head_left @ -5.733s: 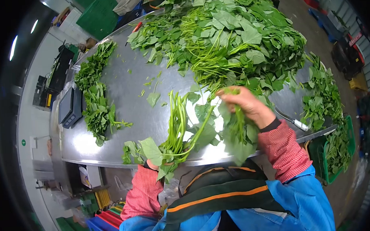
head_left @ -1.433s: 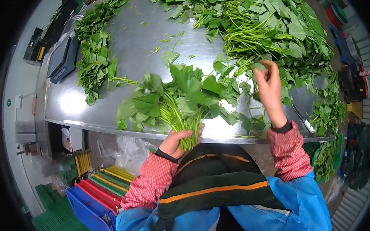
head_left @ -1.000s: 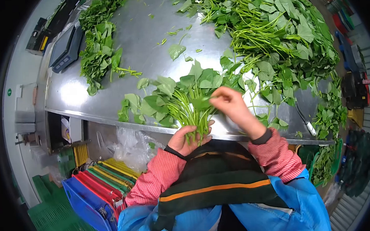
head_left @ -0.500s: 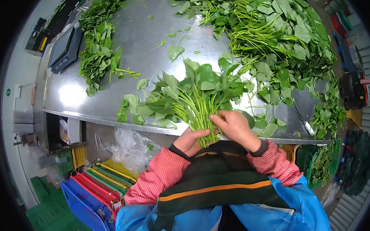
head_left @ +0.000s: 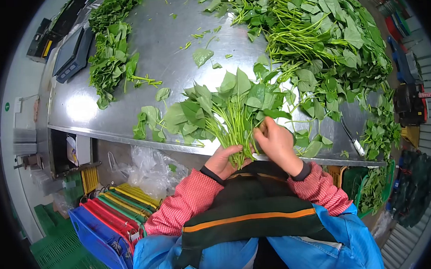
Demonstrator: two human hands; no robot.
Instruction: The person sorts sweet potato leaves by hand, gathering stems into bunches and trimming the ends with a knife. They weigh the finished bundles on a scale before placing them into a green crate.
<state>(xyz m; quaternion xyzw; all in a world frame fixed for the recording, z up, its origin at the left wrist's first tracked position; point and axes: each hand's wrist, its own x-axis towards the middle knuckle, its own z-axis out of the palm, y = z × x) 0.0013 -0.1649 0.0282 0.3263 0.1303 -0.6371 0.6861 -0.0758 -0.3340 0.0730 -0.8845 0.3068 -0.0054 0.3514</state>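
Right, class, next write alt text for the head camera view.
A left hand grips a bunch of leafy stems, the right hand close against it, at a metal table with a large heap of greens and a knife-like tool.

The left hand (head_left: 223, 162) is closed in a grip, thumb across the front. The right hand (head_left: 278, 143) is just beside it, fingertips pinched inward. Both forearms angle in toward the waist.

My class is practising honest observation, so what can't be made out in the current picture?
- Whatever the right hand pinches: head view, hidden by its own fingers.
- Left hand's palm: head view, behind the stem bunch.
- Scale's markings: head view, too small.
- Large leafy pile's far end: head view, cut off by top edge.
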